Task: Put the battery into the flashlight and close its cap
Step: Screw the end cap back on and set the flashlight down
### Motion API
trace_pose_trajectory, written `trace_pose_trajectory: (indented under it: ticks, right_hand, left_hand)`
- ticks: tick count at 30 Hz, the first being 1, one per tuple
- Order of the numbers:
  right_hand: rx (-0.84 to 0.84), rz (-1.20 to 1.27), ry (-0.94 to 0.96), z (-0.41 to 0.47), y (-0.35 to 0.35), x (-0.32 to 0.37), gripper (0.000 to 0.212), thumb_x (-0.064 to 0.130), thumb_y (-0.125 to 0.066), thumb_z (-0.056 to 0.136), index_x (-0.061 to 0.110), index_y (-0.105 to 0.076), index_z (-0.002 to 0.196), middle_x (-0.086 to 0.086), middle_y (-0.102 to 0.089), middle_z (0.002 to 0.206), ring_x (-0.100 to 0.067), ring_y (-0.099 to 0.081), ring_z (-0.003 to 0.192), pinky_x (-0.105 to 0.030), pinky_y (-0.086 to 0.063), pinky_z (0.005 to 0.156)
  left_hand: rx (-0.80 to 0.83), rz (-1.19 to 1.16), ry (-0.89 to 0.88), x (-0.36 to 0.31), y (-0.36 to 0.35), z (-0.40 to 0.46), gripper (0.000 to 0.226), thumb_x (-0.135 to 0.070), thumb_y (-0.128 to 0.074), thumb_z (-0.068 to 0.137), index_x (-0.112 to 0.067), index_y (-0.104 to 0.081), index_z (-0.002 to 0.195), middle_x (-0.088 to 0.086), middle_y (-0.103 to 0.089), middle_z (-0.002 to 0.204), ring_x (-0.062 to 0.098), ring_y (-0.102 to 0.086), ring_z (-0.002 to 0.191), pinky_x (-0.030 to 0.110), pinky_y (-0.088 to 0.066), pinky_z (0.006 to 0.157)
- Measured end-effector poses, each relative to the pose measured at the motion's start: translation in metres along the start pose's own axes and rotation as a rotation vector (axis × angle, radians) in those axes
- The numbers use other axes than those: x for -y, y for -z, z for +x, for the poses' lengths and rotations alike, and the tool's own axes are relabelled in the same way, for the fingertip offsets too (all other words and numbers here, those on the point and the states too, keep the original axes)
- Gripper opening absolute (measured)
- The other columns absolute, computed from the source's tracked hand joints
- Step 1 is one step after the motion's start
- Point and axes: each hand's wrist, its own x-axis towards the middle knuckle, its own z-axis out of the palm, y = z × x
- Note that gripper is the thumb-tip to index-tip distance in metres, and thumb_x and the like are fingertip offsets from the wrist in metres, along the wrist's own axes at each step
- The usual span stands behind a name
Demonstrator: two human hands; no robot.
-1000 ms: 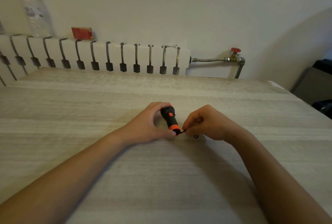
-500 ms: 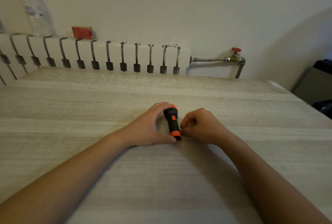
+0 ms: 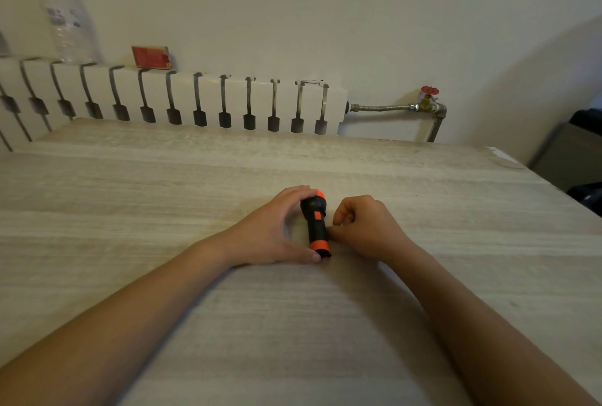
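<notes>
A black flashlight (image 3: pixel 315 222) with orange rings at both ends and an orange switch lies on the table, its head pointing away from me. My left hand (image 3: pixel 272 232) grips it from the left, fingers over the far head and thumb at the near orange ring and black tail end. My right hand (image 3: pixel 365 229) rests on the table just right of the flashlight with its fingers curled shut, the thumb tip touching the body. I cannot see whether it holds anything. No battery is visible, and the strap is hidden.
The pale wood-grain table (image 3: pixel 293 324) stretches wide around both arms. A white radiator (image 3: pixel 169 102) runs along its far edge, with a plastic bottle (image 3: pixel 66 18) and a red box (image 3: pixel 150 57) on top. A pipe with a red valve (image 3: pixel 429 91) is at the right.
My right hand has moved left, up against the flashlight, and the black strap it pinched is now out of sight. The flashlight has turned to point straight away from me.
</notes>
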Motion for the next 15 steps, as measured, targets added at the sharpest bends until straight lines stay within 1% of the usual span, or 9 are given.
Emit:
trace_pose_trajectory:
  ticks: [3,7,11,12,15]
  right_hand:
    - [-0.017,0.005,-0.013,0.0011,-0.0017,0.0001,0.018,0.025,-0.082,0.075,0.020,-0.065,0.072,0.007,-0.060,0.069,-0.008,-0.055,0.064,-0.022,-0.039,0.056]
    - [-0.027,0.011,-0.036,0.0033,-0.0037,-0.0003,0.017,0.025,-0.081,0.076,0.020,-0.065,0.072,0.006,-0.062,0.070,-0.009,-0.058,0.066,-0.023,-0.043,0.057]
    - [-0.018,0.012,-0.042,0.0041,-0.0035,-0.0009,0.016,0.026,-0.080,0.077,0.020,-0.066,0.072,0.005,-0.064,0.072,-0.010,-0.059,0.067,-0.024,-0.045,0.058]
    - [-0.019,0.012,-0.038,0.0040,-0.0031,-0.0011,0.018,0.026,-0.080,0.077,0.021,-0.065,0.071,0.006,-0.063,0.071,-0.009,-0.058,0.066,-0.023,-0.044,0.056]
    - [-0.020,0.004,-0.027,0.0036,-0.0023,-0.0009,0.021,0.027,-0.081,0.077,0.024,-0.063,0.068,0.008,-0.061,0.068,-0.006,-0.056,0.065,-0.021,-0.038,0.054]
  left_hand:
    - [0.009,-0.003,0.001,-0.0008,-0.0001,0.0000,0.109,-0.049,-0.092,0.065,-0.041,-0.029,0.154,-0.021,-0.023,0.162,-0.006,-0.021,0.144,0.009,-0.017,0.107]
    - [0.009,0.002,0.001,-0.0006,-0.0010,-0.0001,0.109,-0.049,-0.091,0.065,-0.043,-0.028,0.154,-0.020,-0.019,0.165,-0.007,-0.017,0.144,0.007,-0.015,0.105]
    - [0.017,0.001,0.009,-0.0004,-0.0013,0.0000,0.110,-0.050,-0.091,0.064,-0.045,-0.027,0.153,-0.019,-0.016,0.167,-0.004,-0.016,0.146,0.014,-0.015,0.109]
    - [0.018,0.002,0.008,-0.0001,-0.0014,0.0001,0.110,-0.050,-0.091,0.064,-0.046,-0.026,0.153,-0.020,-0.014,0.167,-0.005,-0.015,0.146,0.013,-0.014,0.109]
    - [0.024,0.000,0.009,0.0012,-0.0017,0.0002,0.111,-0.049,-0.092,0.064,-0.048,-0.025,0.153,-0.023,-0.012,0.166,-0.010,-0.013,0.142,0.006,-0.012,0.102]
